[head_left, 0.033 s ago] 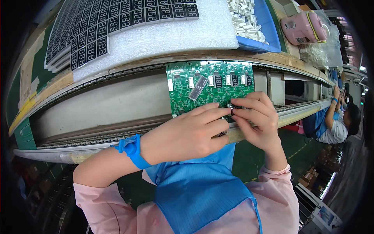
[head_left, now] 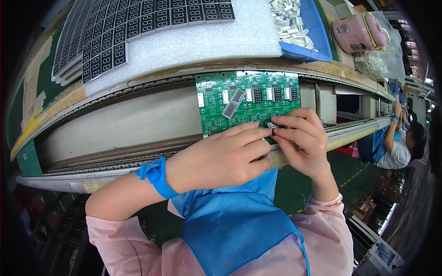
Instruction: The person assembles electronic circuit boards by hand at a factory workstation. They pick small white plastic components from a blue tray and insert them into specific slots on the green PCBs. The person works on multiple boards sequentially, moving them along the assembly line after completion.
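A green circuit board panel (head_left: 212,96) lies across the conveyor rails in front of me. White connectors and three black digit displays (head_left: 277,94) are fitted along its far side, and a loose display (head_left: 234,104) rests aslant on top. My right hand (head_left: 306,140) pinches a small digit display (head_left: 272,125) over the panel's near right part. My left hand (head_left: 235,156) is closed, its fingertips meeting the same display from the left. Another small dark piece peeks out under the left fingers, mostly hidden. The near edge of the panel is covered by my hands.
Rows of digit displays (head_left: 152,20) lie on white foam (head_left: 202,43) beyond the rail. A blue bin (head_left: 306,53) of white connectors and a pink case (head_left: 359,34) stand far right. Another green board (head_left: 29,158) sits at the left; a co-worker (head_left: 396,142) is at the right.
The small display between my fingertips has tilted slightly and shows more of a silvery face. Both hands have barely shifted.
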A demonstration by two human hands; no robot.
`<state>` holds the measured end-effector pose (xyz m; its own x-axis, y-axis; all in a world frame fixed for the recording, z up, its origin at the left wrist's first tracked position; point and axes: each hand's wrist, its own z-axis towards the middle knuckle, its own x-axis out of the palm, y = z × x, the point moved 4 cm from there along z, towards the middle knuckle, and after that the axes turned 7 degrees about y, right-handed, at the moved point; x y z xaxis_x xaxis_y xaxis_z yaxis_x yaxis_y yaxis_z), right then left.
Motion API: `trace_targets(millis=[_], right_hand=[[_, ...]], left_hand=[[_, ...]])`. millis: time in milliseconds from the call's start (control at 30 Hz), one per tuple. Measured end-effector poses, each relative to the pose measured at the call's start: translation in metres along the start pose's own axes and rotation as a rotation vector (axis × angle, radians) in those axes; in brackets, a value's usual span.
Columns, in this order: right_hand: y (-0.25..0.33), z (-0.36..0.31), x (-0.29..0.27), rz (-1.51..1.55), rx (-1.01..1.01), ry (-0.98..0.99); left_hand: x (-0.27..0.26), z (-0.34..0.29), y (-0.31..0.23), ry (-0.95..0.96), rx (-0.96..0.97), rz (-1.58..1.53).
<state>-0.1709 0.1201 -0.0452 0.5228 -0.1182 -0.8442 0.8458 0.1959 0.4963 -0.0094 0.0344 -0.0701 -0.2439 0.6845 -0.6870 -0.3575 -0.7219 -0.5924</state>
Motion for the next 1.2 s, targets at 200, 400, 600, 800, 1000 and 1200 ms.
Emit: trace_targets(millis=[200,400,600,800,1000,1200], right_hand=[[-0.001,-0.007,-0.001,-0.023,0.033,-0.086],[0.005,-0.007,0.011,-0.001,0.009,-0.034],[0.010,-0.008,0.019,-0.079,-0.023,-0.020],[0.015,-0.009,0.022,-0.186,-0.038,0.010],[0.022,0.003,0.014,-0.285,-0.050,0.139],[0.017,0.009,0.014,-0.210,-0.129,0.185]], left_hand=[[-0.003,-0.002,0.001,-0.059,0.009,-0.026],[-0.032,-0.010,0.014,-0.168,-0.126,0.058],[-0.036,-0.015,0.018,-0.136,-0.234,0.075],[-0.025,-0.017,0.023,-0.037,-0.258,0.070],[-0.024,-0.016,0.020,0.001,-0.247,0.118],[-0.023,-0.018,0.020,-0.009,-0.230,0.149]])
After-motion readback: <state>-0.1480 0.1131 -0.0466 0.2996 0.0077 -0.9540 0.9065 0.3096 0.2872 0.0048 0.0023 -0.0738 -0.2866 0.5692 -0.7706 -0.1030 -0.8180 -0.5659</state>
